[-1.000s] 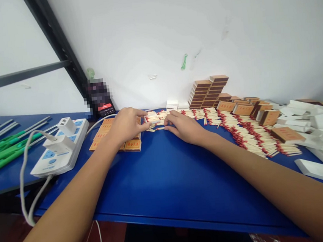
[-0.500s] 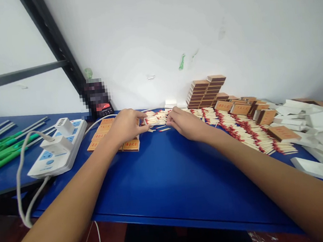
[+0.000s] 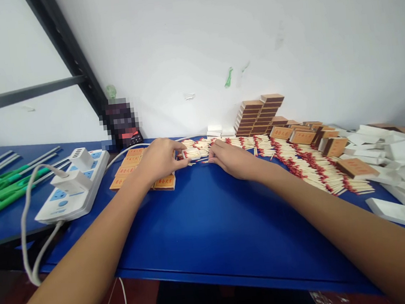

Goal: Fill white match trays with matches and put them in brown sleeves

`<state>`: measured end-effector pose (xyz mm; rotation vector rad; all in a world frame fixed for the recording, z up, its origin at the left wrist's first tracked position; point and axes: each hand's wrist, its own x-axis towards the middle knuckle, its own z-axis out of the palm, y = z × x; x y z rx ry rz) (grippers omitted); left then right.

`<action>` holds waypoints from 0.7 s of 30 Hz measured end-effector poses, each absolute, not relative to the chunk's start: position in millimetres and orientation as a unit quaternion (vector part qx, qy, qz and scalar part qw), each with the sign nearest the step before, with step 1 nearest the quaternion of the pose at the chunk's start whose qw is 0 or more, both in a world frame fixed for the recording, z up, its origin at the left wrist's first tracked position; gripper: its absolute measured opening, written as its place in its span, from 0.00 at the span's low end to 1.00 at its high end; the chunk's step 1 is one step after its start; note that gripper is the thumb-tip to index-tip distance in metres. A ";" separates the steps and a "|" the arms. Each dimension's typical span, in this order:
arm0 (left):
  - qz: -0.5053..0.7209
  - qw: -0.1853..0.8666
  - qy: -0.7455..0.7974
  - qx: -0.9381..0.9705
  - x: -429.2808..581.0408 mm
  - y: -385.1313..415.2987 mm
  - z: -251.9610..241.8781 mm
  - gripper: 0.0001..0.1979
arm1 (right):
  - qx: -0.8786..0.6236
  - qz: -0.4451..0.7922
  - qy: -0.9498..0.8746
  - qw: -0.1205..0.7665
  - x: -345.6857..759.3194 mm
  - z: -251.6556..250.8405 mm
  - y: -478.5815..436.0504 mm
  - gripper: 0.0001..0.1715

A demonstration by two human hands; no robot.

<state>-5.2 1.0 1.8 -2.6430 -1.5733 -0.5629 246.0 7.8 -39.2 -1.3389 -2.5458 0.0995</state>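
My left hand point(image 3: 163, 158) is curled at the left end of the loose matches, thumb and forefinger around a small white matchbox tray point(image 3: 185, 152) with matches in it. Most of that tray is hidden by the fingers. Just to the right, my right hand point(image 3: 226, 157) has its fingertips pinched together low over the blue table, at a match point(image 3: 205, 161). Red-tipped matches point(image 3: 296, 162) spread from between the hands toward the right in rough rows. Orange matchboxes point(image 3: 129, 169) lie flat beneath and beside my left wrist.
Brown-sided matchboxes point(image 3: 259, 115) are stacked against the wall, with more matchboxes point(image 3: 301, 136) to their right. White trays point(image 3: 403, 156) are heaped at the far right. A power strip point(image 3: 73, 188) with a white cable and green-handled rods point(image 3: 9, 189) occupy the left.
My right hand has shifted slightly down and left, and its fingertips now meet the match that lay apart on the table. My left hand stays almost in place.
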 end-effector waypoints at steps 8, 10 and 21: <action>-0.203 0.028 -0.414 -0.887 2.1 -0.1 -4.0 0.17 | -0.463 0.015 -0.855 0.232 231.1 -30.7 -3.2 0.07; -0.213 0.016 -0.400 -0.891 4.1 -1.1 -4.9 0.18 | -0.454 0.011 -0.860 0.230 227.0 -30.6 -5.9 0.07; -0.243 0.048 -0.508 -0.825 -10.3 3.9 7.0 0.19 | -0.428 0.054 -0.866 0.253 237.5 -43.9 8.4 0.08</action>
